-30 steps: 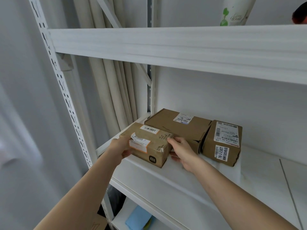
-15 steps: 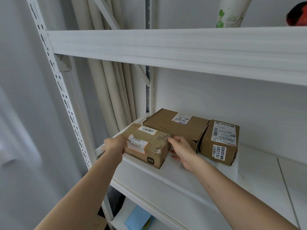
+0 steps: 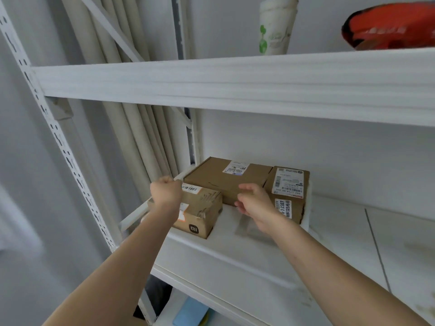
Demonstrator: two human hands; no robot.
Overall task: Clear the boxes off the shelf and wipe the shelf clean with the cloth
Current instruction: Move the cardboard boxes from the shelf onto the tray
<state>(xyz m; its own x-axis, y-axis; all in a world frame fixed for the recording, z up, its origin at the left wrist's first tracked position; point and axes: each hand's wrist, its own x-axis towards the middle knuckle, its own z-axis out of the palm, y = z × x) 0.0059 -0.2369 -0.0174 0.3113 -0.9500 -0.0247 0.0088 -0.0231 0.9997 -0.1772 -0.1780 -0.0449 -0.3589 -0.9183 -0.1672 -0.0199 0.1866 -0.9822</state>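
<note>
The small box (image 3: 200, 209) sits at the shelf (image 3: 247, 250) front-left edge, bare board open to its right. The left hand (image 3: 166, 192) curls over its far left corner, fingers hidden, grip unclear. The right hand (image 3: 255, 205), fingers loosely bent, holds nothing before the flat box (image 3: 226, 177) and upright box (image 3: 288, 191), blurred. Half a second earlier it touched the small box. A blue cloth (image 3: 190, 312) lies below, cut off.

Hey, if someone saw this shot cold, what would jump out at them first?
Probably the three brown cardboard boxes clustered at the left end of the white shelf, with both hands reaching in: the left hand at the front box, the right hand in front of the back ones. Next, the red bowl-like thing on the shelf above, top right.
</note>
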